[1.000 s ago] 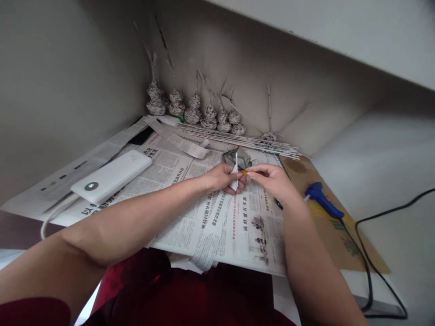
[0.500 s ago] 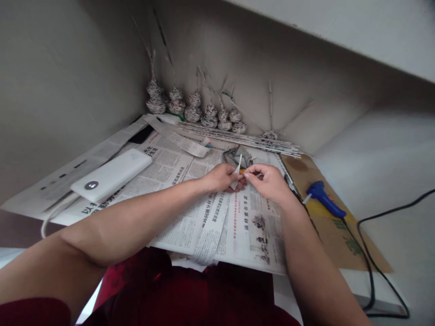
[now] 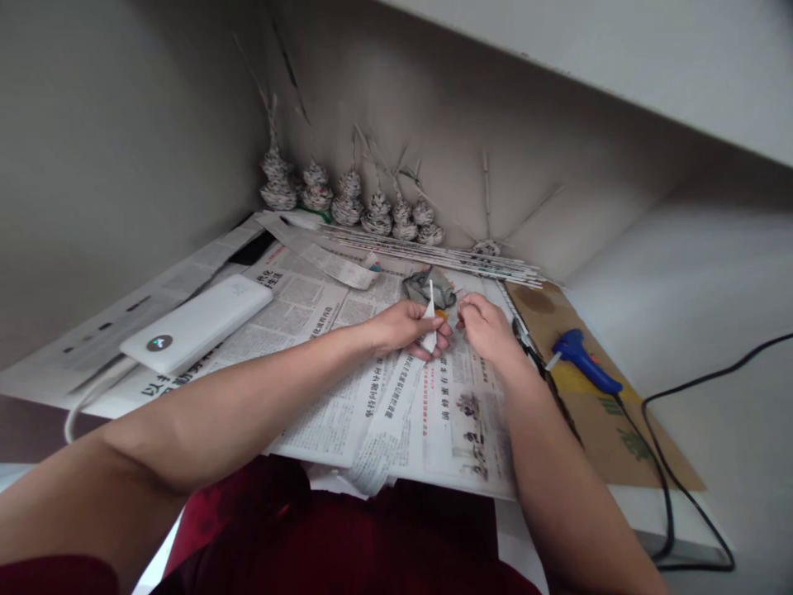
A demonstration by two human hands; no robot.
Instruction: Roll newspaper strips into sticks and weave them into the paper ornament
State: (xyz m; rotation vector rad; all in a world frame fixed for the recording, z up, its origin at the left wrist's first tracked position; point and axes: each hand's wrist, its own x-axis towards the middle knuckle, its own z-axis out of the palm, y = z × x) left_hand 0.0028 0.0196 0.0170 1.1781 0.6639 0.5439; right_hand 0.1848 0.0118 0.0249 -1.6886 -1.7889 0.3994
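Observation:
My left hand [image 3: 405, 328] pinches a narrow rolled paper piece [image 3: 430, 335], its thin white tip pointing up and away from me. A small orange-yellow thing [image 3: 442, 315] shows just beyond those fingers. To the right, a short gap away, my right hand [image 3: 484, 326] is closed with the fingertips together; whatever they hold, if anything, is too small to make out. Behind both hands lies a crumpled grey thing [image 3: 443, 291], perhaps cloth or a bag. Under my hands is printed newspaper [image 3: 334, 318].
Several gourd-shaped woven paper figures [image 3: 347, 202] stand along the wall. Before them lie thin paper rods [image 3: 434, 254] and a started weave [image 3: 486, 247]. A white power bank [image 3: 198, 322] lies left. On cardboard [image 3: 619, 446] at right rests a blue glue gun [image 3: 586, 361] with a black cable.
My right hand has drawn away from my left, opening a gap between their fingertips. My left hand keeps hold of the rolled paper piece. The whole view has shifted slightly.

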